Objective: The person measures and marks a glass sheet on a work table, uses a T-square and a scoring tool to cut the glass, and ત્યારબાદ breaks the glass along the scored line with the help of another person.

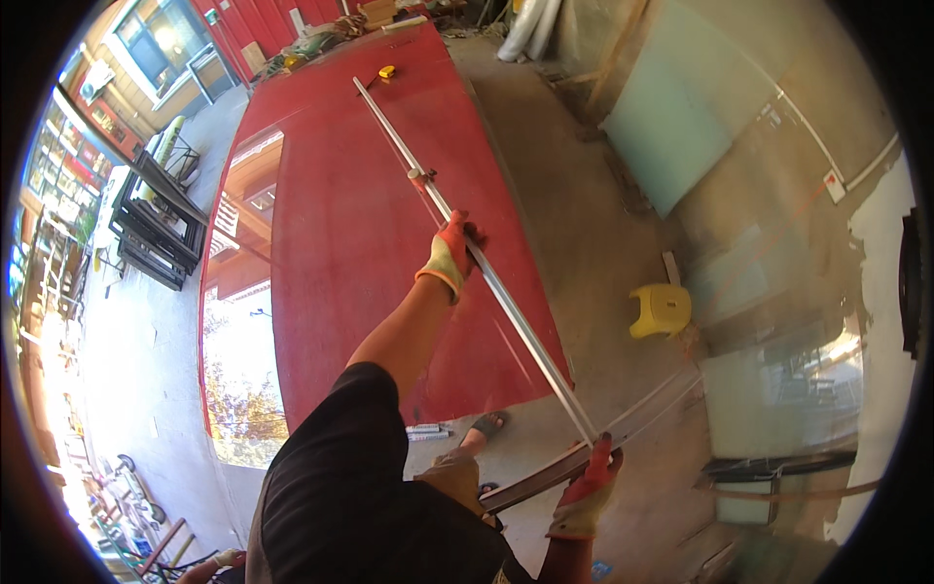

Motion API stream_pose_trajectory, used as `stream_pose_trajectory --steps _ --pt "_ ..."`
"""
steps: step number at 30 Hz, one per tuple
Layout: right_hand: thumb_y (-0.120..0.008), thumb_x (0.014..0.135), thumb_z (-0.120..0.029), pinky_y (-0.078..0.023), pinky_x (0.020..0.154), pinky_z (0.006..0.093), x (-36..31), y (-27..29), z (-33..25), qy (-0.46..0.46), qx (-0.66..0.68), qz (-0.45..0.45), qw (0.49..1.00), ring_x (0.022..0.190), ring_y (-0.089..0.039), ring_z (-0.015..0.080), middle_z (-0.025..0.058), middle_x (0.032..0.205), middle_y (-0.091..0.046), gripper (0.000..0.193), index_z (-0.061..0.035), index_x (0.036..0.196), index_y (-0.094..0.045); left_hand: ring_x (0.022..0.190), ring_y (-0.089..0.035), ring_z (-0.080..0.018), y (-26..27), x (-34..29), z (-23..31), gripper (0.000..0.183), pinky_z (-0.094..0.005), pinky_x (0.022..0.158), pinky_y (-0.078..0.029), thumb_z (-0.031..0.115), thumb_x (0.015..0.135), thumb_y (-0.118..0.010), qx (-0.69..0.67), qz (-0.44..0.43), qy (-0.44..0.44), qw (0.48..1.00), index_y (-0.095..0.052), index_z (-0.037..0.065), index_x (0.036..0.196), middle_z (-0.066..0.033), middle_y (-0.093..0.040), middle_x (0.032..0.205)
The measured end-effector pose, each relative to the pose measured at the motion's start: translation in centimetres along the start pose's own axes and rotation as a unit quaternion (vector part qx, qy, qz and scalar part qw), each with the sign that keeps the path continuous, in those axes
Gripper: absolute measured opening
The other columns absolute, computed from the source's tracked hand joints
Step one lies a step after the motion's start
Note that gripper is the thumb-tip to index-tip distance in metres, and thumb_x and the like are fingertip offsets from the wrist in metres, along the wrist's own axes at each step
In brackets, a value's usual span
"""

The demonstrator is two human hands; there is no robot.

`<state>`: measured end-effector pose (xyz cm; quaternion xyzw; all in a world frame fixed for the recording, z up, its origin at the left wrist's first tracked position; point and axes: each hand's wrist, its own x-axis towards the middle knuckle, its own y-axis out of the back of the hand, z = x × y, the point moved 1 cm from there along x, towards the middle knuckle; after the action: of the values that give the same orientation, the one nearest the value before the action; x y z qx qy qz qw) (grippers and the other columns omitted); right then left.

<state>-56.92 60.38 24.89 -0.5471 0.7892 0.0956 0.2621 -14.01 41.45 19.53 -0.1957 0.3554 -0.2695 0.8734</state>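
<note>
A long silvery T-square (525,336) slants over the red table (350,224), held in both hands. My left hand (449,258), in a red and cream work glove, is closed round the middle of its bar. A small sliding block (419,178) sits on the bar beyond that hand. My right hand (587,494), gloved alike, grips the near end where the bar meets the brown crosspiece (533,479). The crosspiece lies off the table's near right corner, over the floor. Near the bar's far tip rests a yellow tape measure (387,71) on the table.
A reflective glass sheet (243,360) covers the table's left edge. Dark frames (156,229) are stacked on the left. To the right are a yellow stool (662,310) and glass panes (671,117) leaning on the wall. Another person's hand (229,558) shows at lower left.
</note>
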Motion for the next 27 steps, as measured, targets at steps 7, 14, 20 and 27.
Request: stream_pose_trajectory --steps 7,14,20,27 --pt "-0.064 0.102 -0.045 -0.054 0.073 0.0338 1.4 5.2 -2.6 0.002 -0.002 -0.010 1.000 0.078 -0.063 0.0176 0.0050 0.088 -0.062 0.042 -0.0081 0.119 -0.056 0.084 -0.068 -0.0251 -0.8 -6.0 -2.7 0.028 -0.0424 0.080 -0.062 0.037 0.106 -0.060 0.082 -0.084 0.066 0.991 -0.061 0.010 0.114 -0.0067 -0.066 0.093" --pt "-0.060 0.103 -0.044 -0.054 0.073 0.0341 1.5 5.4 -3.4 0.032 -0.002 -0.060 0.998 0.077 -0.063 0.0180 0.0061 0.088 -0.064 0.037 -0.0079 0.111 -0.059 0.085 -0.068 -0.0233 -1.8 -5.5 -3.7 0.031 -0.0419 0.078 -0.060 0.037 0.103 -0.064 0.068 -0.103 0.091 0.988 -0.056 0.008 0.111 -0.0061 -0.065 0.094" --pt "-0.059 0.104 -0.045 -0.054 0.074 0.0344 0.7 3.6 -2.9 -0.027 -0.029 -0.030 0.999 0.078 -0.064 0.0191 0.0072 0.088 -0.064 0.037 -0.0081 0.108 -0.060 0.082 -0.067 -0.0242 -1.2 -3.7 -3.6 0.033 -0.0411 0.073 -0.058 0.039 0.103 -0.064 0.092 -0.130 0.080 0.984 -0.057 0.008 0.112 -0.0070 -0.065 0.092" --pt "-0.069 0.099 -0.048 -0.055 0.069 0.0294 3.8 -0.9 1.7 -0.084 0.017 -0.071 0.994 0.075 -0.059 0.0108 0.0003 0.083 -0.057 0.044 -0.0117 0.117 -0.052 0.081 -0.067 -0.0257 -1.4 2.2 -1.7 0.036 -0.0426 0.072 -0.058 0.039 0.105 -0.058 0.104 -0.046 0.035 0.993 -0.056 0.005 0.116 -0.0109 -0.065 0.092"
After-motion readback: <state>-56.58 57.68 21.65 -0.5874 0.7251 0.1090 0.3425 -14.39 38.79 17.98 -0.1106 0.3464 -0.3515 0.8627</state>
